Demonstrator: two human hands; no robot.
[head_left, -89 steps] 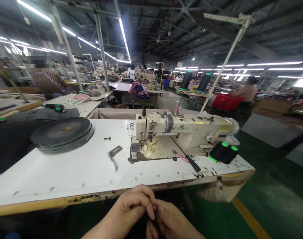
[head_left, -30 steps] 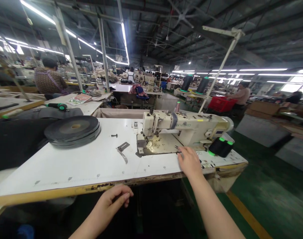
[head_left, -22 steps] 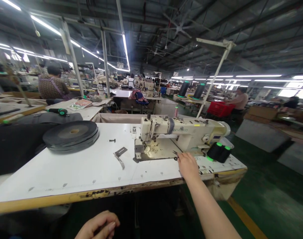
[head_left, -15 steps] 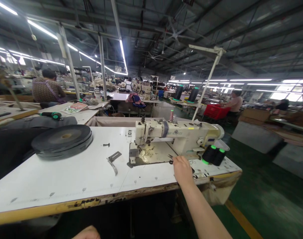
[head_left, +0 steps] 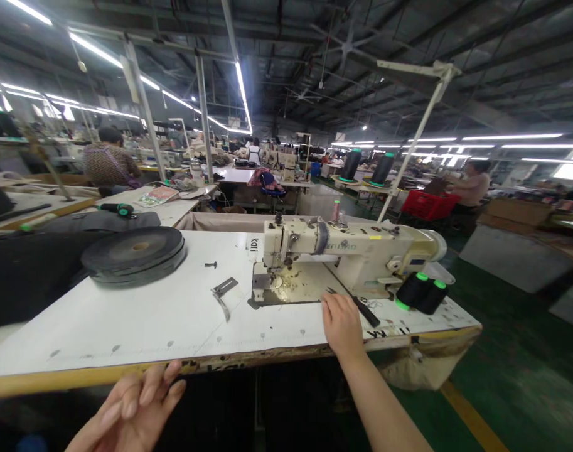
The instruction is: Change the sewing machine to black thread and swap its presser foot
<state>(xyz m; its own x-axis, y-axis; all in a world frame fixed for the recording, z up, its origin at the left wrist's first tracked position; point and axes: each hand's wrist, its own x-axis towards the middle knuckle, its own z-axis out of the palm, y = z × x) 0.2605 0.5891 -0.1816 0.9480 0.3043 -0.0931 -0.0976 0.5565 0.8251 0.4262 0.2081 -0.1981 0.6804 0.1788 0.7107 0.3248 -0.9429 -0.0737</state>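
Observation:
My right hand (head_left: 342, 323) rests on the table at the front edge of the sewing machine (head_left: 347, 251) bed, fingers closed over small scissors (head_left: 332, 290). Only their pointed blades show beyond my fingers; the hand covers much of the rest. Just right of it lies a thin tool with a black handle (head_left: 367, 311), probably a screwdriver, its shaft slanting across the machine bed. In front of the table edge, my left hand (head_left: 135, 402) is raised, palm partly up, its loosely bent fingers apart and holding nothing. A metal folder attachment (head_left: 224, 295) lies left of the machine.
A thick roll of black tape (head_left: 135, 257) sits on the left of the white table (head_left: 168, 314), beside dark fabric (head_left: 36, 270). A small dark screw (head_left: 211, 265) lies near it. Black thread cones (head_left: 420, 292) stand at the right, near the thread-stand pole (head_left: 415, 144). Co-workers sit farther off.
My right hand has shifted left over the scissors, uncovering the black handle. My left hand has risen into view with fingers apart. The whole view has swung slightly left.

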